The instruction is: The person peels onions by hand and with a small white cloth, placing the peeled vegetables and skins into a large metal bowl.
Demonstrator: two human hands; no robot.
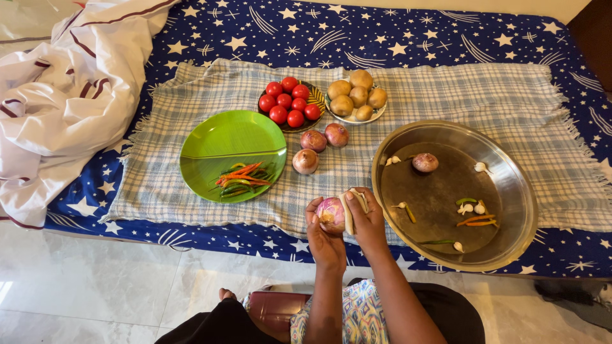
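Note:
My left hand [323, 237] holds a partly peeled purple onion [331, 213] over the near edge of the checked cloth [191, 102]. My right hand [366, 220] is pressed against the onion's right side and pinches a pale strip of onion skin [352, 202]. Three unpeeled onions [313, 141] lie on the cloth just beyond the hands. To the right sits a large steel tray [516, 185] holding one peeled onion [425, 162], garlic cloves and a few chilli pieces.
A green plate [223, 140] with red and green chillies [243, 178] sits at left. Behind it stand a dark plate of tomatoes [288, 102] and a bowl of potatoes [357, 95]. A white cloth [64, 95] is bunched at far left on the blue starred sheet [382, 32].

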